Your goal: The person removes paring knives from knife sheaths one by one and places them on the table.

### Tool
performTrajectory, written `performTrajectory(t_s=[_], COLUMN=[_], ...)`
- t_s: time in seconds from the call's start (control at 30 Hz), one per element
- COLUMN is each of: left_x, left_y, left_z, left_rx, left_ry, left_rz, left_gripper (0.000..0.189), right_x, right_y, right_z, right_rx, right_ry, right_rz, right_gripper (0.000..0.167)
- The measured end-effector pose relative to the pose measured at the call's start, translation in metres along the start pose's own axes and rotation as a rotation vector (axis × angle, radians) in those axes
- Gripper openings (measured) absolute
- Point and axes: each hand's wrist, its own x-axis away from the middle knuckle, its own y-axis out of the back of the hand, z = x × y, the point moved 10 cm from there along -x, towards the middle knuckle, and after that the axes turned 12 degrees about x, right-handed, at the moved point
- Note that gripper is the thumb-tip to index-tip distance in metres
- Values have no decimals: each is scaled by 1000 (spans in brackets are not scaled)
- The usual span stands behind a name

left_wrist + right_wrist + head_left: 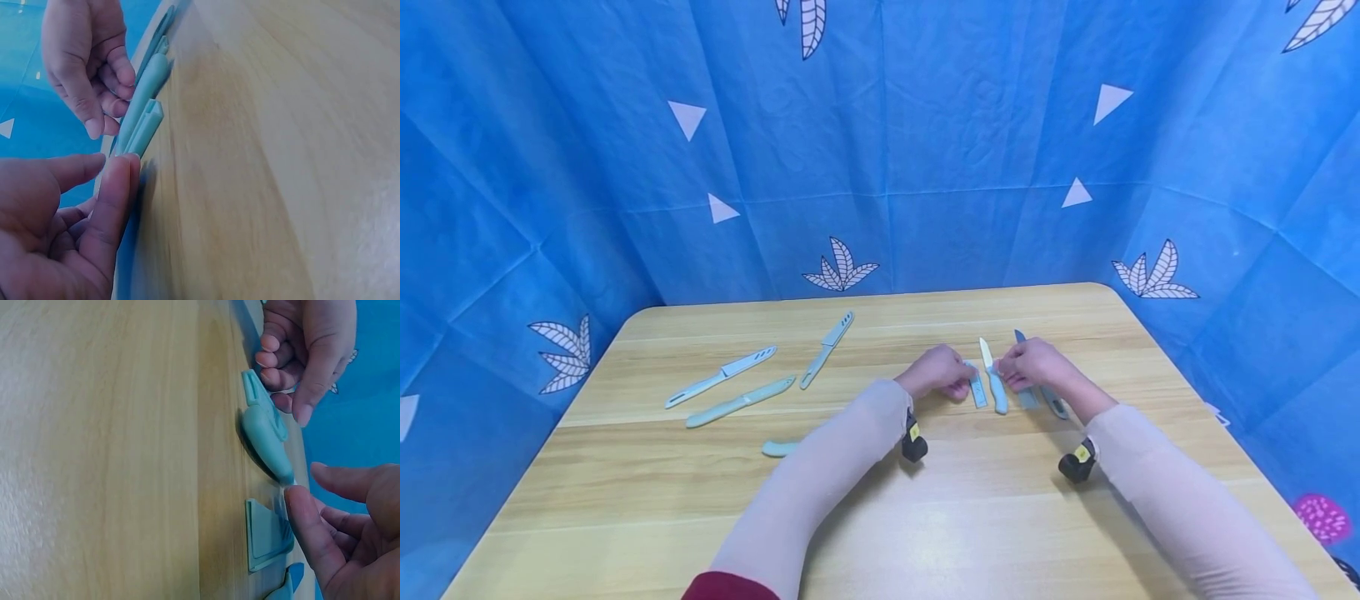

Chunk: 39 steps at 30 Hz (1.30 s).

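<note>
Head view, right of centre: both hands at a cluster of knife parts on the table (pixel 1000 517). Step in hand, my reading: positioning a bare knife (pixel 997 393) among loose covers. It lies between the hands, pale blade toward the top of the frame.

Left hand (pixel 940 372): thumb and fingers parted, fingertips at the narrow sheath (pixel 978 390); no firm hold evident. Right hand (pixel 1033 367): loosely bent, thumb clear of the forefinger, which is close by the knife where blade meets handle; contact uncertain, nothing gripped.

Next move, judged: a pinch on handle or sheath, fingers off the edge.

Obstacles: the exposed blade sits between the hands. The right hand partly hides the wide sheath (pixel 269 534) and a blue-bladed knife (pixel 1058 406) in the head view.

Elsewhere, left of centre: two sheathed knives, one slanting (pixel 722 377), one steeper (pixel 827 350); a plain green piece (pixel 741 402) below, type unclear. Lower, a green handle (pixel 778 448) runs under the left sleeve (pixel 842 454); remainder unseen.
</note>
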Motion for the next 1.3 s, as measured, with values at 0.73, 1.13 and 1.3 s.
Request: performTrajectory(t_s=[0.73,1.13,1.3], left_x=[11,27,34], left_y=[4,9,11], left_z=[5,3,1], left_rx=[312,353,342], left_ry=[47,51,26], left_rz=[147,196,228], left_gripper=[46,49,52], right_x=[14,18,21], right_y=[-2,-5,-7], right_z=[3,11,18], right_rx=[-295,-315,-307], right_ry=[8,17,45], right_rz=[94,106,110], right_gripper=[67,68,65])
